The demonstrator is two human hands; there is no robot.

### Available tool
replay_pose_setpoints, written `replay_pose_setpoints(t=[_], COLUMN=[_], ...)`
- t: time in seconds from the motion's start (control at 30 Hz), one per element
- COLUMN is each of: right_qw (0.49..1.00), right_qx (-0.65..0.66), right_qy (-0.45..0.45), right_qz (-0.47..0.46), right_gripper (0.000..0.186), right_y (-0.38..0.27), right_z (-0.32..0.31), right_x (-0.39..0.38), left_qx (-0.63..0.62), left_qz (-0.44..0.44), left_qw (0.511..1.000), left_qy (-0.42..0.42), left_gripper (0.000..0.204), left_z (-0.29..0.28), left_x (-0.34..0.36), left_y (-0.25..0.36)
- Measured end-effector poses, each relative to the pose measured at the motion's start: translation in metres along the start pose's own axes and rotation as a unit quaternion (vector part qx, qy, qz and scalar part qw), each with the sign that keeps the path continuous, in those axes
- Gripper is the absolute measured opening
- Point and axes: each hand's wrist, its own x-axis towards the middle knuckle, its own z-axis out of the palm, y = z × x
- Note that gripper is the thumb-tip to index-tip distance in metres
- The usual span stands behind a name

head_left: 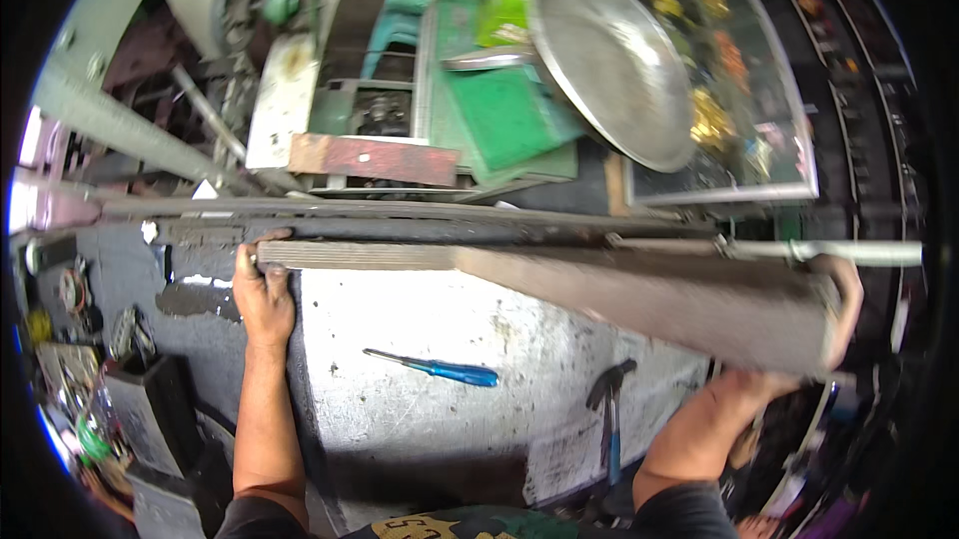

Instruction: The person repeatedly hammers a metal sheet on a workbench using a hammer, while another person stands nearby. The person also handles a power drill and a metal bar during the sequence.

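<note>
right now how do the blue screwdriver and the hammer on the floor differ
The screwdriver is slim, lies nearly level across the pale floor, and has a bright blue handle with a thin metal shaft. The hammer is bulkier, points up and down in the picture, and has a dark head above a blue grip. The screwdriver lies between the two forearms; the hammer lies close to the right forearm. Both lie on the floor untouched, below the long board that both hands grip.

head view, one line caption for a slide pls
Both hands, left hand and right hand, hold a long grey plank above a screwdriver.
</note>
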Motion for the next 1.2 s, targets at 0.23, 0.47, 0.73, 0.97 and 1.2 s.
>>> replay_pose_setpoints(t=[0.23, 0.47, 0.73, 0.97, 1.2], right_qw=[0.985, 0.986, 0.993, 0.993, 0.994], right_qx=[-0.047, -0.004, 0.046, 0.027, -0.004], right_qy=[0.022, 0.089, 0.061, 0.058, 0.029], right_qz=[-0.165, -0.142, -0.091, -0.098, -0.101], right_gripper=[0.090, 0.088, 0.079, 0.081, 0.086], right_y=[0.015, 0.007, 0.001, -0.001, 0.002], right_z=[0.009, 0.010, -0.008, -0.007, -0.006], right_x=[0.021, 0.024, 0.021, 0.022, 0.020], left_qx=[0.102, 0.135, 0.119, 0.094, 0.066], left_qz=[-0.053, -0.041, -0.009, 0.004, -0.001], left_qw=[0.993, 0.990, 0.992, 0.995, 0.998], left_qy=[0.039, 0.026, 0.033, 0.023, 0.012], left_gripper=[0.050, 0.065, 0.070, 0.065, 0.060], left_z=[0.004, 0.005, 0.006, 0.005, 0.004], left_x=[-0.014, 0.007, 0.010, 0.010, 0.010], left_y=[-0.062, -0.071, -0.062, -0.048, -0.031])
